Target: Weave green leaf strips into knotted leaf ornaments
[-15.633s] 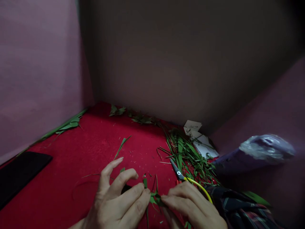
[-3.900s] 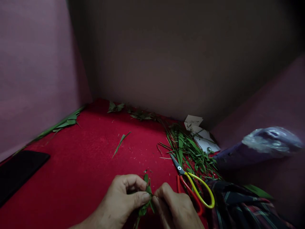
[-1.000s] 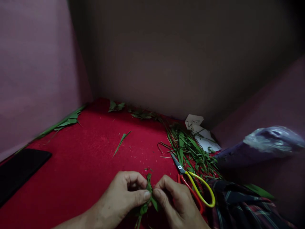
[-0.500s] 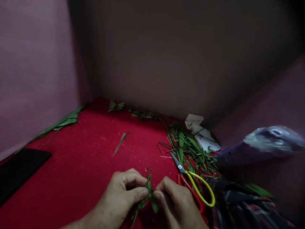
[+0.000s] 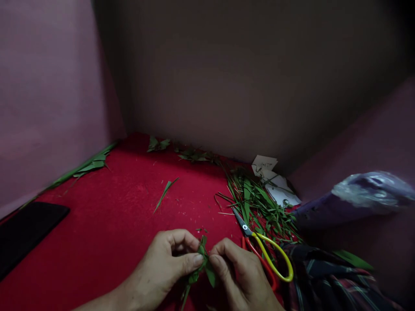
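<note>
L hand (image 5: pixel 165 268) in from bottom-left, knuckles up, fingers curled, thumb + index pinched tight on the folded leaf strip (image 5: pixel 203 264). R hand (image 5: pixel 241 278) in from bottom-centre, roughly mirrored: thumb + index tips clamped on the same strip from the right, other fingers tucked. Tips of both hands nearly meet.

Strip is held between the two pinches, low over the near part of the counter (image 5: pixel 106 224), just left of the scissors (image 5: pixel 263 254).

Strip: narrow flat green blade, creased into a small knot-like wad, one tail hanging below the L thumb.

Counter cover: red, felt-like nap, flecked w/ tiny cuttings.

Scissors: short steel blades together, one yellow loop handle, one red, lying flat just beside R hand.

Behind them is a tangled pile of thin green strips (image 5: pixel 259 205). White paper cards (image 5: pixel 275 185) lie past the pile, by the wall. One pointed leaf sliver (image 5: pixel 165 193) sits mid-counter. Flat matte black slab (image 5: pixel 26 229) at far left. Plaid cloth (image 5: pixel 330 280) bottom-right.
</note>
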### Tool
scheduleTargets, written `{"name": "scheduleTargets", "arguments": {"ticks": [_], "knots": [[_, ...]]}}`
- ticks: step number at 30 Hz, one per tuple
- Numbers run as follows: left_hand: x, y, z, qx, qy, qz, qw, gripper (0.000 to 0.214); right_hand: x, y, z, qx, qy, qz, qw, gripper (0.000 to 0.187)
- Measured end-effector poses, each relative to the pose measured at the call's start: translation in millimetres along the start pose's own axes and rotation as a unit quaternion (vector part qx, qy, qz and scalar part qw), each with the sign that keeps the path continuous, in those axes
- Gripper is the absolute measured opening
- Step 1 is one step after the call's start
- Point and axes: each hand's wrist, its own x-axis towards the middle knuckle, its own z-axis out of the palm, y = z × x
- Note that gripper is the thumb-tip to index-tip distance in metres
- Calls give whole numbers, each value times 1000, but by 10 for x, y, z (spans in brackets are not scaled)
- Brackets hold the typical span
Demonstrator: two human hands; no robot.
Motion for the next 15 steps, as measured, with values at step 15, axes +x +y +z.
{"name": "scheduleTargets", "arguments": {"ticks": [15], "knots": [[-87, 105, 14, -118, -1, -69, 991, 45, 74, 41, -16, 248, 8, 104, 963, 26]]}}
